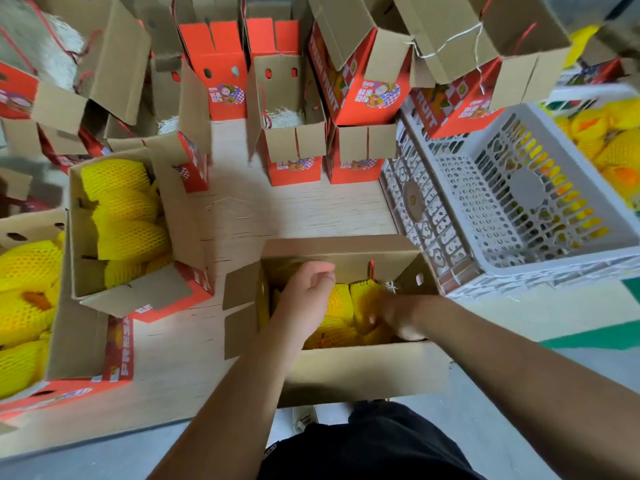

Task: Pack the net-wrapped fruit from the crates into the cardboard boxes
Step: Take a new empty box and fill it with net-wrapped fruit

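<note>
Hands [306, 292] over netted fruit [341, 303], right grip [391, 317] perhaps blurred, inside box [363, 368].

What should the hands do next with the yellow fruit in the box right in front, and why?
Probably the right hand should settle the net-wrapped fruit it touches snugly beside the others, then the left hand should lift out of the cardboard box. Both hands are down inside it, and the box already looks nearly full of fruit. The white crate nearby looks empty.
</note>
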Tool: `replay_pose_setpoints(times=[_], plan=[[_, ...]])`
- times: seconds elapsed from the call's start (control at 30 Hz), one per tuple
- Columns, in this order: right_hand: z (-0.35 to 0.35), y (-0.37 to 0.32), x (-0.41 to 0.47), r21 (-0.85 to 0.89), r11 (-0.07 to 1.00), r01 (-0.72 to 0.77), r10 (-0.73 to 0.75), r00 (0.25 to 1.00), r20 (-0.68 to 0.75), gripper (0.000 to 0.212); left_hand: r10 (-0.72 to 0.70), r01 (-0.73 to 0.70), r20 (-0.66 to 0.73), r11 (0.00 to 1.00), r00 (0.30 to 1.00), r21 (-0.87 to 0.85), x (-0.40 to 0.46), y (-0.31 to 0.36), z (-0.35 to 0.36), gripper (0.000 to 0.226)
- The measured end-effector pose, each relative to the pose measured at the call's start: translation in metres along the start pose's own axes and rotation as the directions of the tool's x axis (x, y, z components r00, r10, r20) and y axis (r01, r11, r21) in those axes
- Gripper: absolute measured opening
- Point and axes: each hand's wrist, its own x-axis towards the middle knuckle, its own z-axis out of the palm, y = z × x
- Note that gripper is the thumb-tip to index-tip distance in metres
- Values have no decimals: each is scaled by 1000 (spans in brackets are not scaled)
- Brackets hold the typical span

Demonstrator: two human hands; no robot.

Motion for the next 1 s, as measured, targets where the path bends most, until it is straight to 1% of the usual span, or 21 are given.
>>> replay_pose_setpoints(times=[0.03,0.07,0.1,0.13,0.17,0.2,0.27,0.37,0.43,0.47,0.53,0.6,0.67,0.73,0.83,0.93,1.0], plan=[[5,-4,8,-65,998,-17,16,1000,-11,23,-9,9,6,1000,1000,-12,1,1,4,17],[11,-7,13,-136,990,-29,24,999,-33,27,-9,10,22,1000,1000,-11,2,1,8,18],[14,-8,16,-166,985,-49,34,995,-93,33,-7,6,39,1000,999,6,3,2,13,18],[14,-9,15,-142,988,-54,34,990,-138,36,2,-4,57,999,998,33,4,2,18,17],[12,-8,15,-99,994,-42,28,990,-139,36,13,-17,66,998,998,62,4,2,23,17],[9,-6,13,-77,997,-14,5,993,-115,35,28,-33,63,996,998,80,5,2,29,17],[2,0,6,-66,995,68,-76,989,-129,29,79,-84,46,992,996,99,7,6,42,16],[-9,14,-14,-60,977,203,-210,967,-143,35,118,-129,84,982,989,140,8,23,64,13],[-17,29,-31,56,948,313,-293,929,-226,32,120,-130,74,981,990,147,12,44,87,14],[-23,42,-40,121,920,372,-323,897,-302,27,152,-154,32,979,988,134,15,58,102,16],[-38,80,-67,242,830,502,-345,804,-484,13,270,-265,-76,962,960,66,23,93,138,20],[-56,131,-92,358,706,612,-296,713,-636,20,374,-376,-107,927,921,-4,33,129,184,19],[-70,192,-106,390,663,639,-205,656,-726,18,461,-462,-67,887,885,3,47,160,236,16],[-84,256,-111,396,658,640,-112,604,-789,15,515,-515,14,856,857,38,63,185,294,15],[-99,342,-109,433,649,625,31,547,-837,19,523,-533,119,842,844,82,96,214,378,19],[-116,412,-106,468,640,610,135,511,-849,25,505,-522,160,848,848,93,127,241,445,23],[-129,445,-103,474,645,599,159,501,-851,28,485,-502,151,859,861,101,149,254,480,25]])
